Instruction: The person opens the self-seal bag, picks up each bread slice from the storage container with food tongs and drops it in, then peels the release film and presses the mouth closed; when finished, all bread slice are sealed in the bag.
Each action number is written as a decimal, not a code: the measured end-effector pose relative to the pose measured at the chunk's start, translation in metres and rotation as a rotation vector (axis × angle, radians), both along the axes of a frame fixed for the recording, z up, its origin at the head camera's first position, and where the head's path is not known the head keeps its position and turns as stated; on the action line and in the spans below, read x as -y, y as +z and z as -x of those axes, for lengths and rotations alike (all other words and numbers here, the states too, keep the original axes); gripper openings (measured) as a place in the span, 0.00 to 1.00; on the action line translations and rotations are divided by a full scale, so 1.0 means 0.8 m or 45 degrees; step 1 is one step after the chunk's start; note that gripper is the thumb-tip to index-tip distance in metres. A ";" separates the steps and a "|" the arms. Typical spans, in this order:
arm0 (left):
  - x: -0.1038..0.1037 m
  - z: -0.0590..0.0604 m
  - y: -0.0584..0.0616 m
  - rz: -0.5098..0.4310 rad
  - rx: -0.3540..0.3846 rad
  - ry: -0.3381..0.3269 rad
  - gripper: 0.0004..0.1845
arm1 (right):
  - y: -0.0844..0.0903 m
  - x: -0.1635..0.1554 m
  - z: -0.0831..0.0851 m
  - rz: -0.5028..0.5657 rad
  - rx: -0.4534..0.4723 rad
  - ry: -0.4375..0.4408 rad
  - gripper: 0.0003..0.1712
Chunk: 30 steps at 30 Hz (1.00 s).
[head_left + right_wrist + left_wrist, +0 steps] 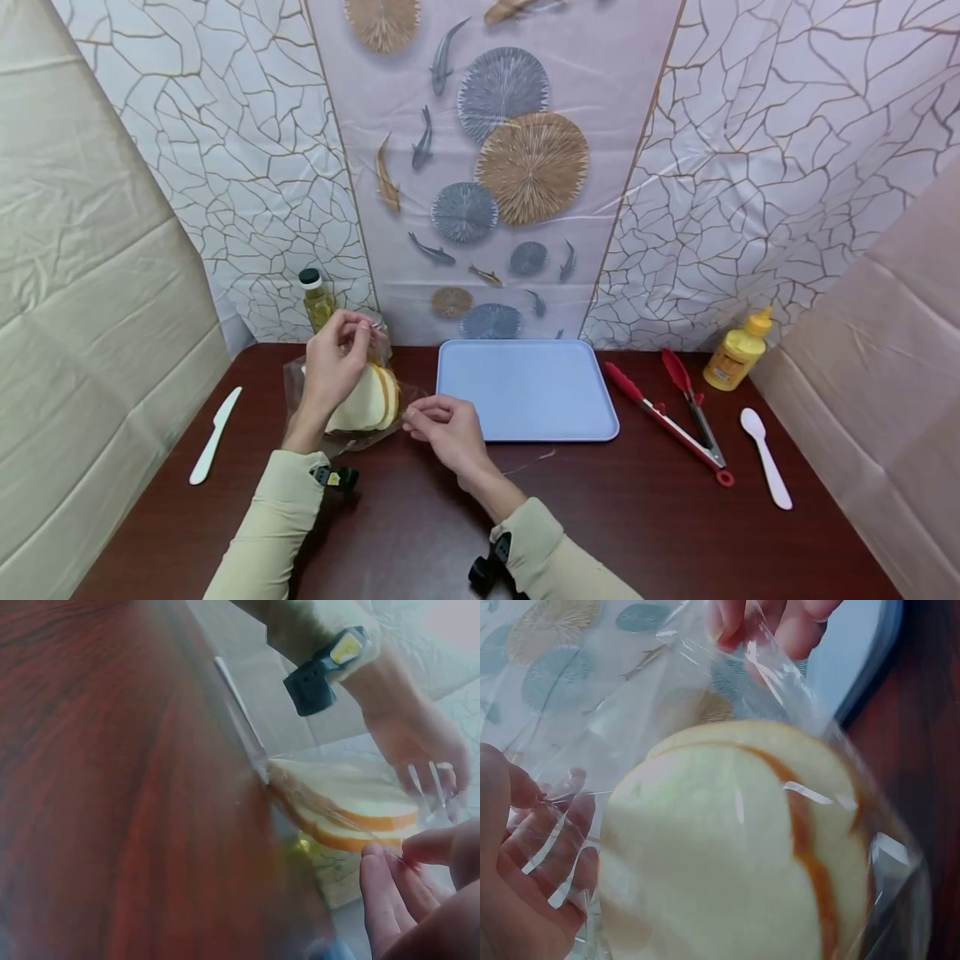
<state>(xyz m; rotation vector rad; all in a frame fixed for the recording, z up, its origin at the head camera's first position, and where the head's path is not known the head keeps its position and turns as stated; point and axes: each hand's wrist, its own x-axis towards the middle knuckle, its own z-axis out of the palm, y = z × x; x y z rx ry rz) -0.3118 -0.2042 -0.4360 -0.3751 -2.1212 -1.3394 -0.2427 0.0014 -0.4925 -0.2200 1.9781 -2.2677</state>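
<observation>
Our left hand (333,360) pinches the top of the bread bag (360,400); our right hand (442,429) pinches its near edge.

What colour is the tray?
The tray is light blue, clearest in the head view.

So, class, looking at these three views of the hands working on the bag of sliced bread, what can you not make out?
- How many white bread slices are in the clear plastic bag: head view, the left hand covers part.
- The small jar behind the bag: hidden by the hand.
- What the right hand pinches: too fine in the head view, blurred in the right wrist view.
- The yellow squeeze bottle label: too small.
</observation>
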 end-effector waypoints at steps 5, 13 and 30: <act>0.006 -0.001 0.008 -0.048 -0.034 0.031 0.08 | 0.006 -0.006 0.006 -0.038 -0.048 0.000 0.11; 0.007 -0.001 0.013 -0.140 -0.010 0.016 0.10 | -0.003 -0.002 0.003 -0.111 0.014 -0.011 0.22; -0.012 -0.021 0.045 -0.732 0.159 -0.270 0.15 | 0.063 -0.073 0.018 -0.098 -0.212 -0.267 0.15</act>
